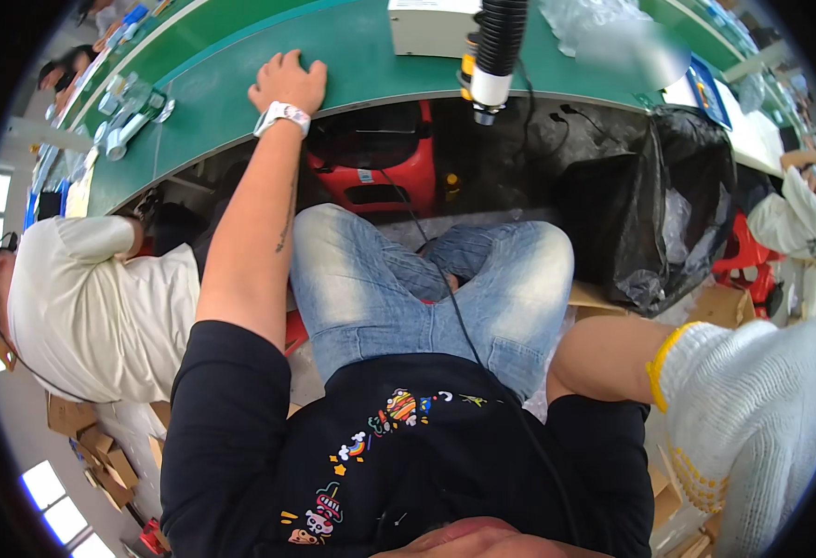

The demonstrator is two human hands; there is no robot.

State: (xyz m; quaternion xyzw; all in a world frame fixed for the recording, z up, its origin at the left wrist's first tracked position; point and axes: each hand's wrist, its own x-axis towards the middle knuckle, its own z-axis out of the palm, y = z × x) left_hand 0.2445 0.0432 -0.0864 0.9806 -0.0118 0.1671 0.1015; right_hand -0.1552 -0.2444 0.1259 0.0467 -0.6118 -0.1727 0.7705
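Head view, nearest first: a white knitted glove (752,391) with a yellow cuff covers the right hand (766,418), raised at the right side, close to the camera. How far its fingers are open, and whether they hold anything, I cannot tell. Below the face lies a black T-shirt (464,465) with small colourful prints; a thin dark cable (464,325) runs down over it and the blue jeans (519,298).

Beyond the knees, the bare left hand (291,86) rests palm down on the green surface (361,70), near its front edge, its fingers spread and holding nothing. A white watch (283,117) circles that wrist. Under the edge stands a red stool (384,177); a black plastic bag (650,205) sags to the right of the knees. A ribbed black tube (503,37) hangs over the edge, right of the left hand.

Farther back on the surface are a cream box (431,30), clear plastic bags (594,28) to its right, and clear containers (129,112) at far left. A co-worker in a white shirt (101,298) sits at left.
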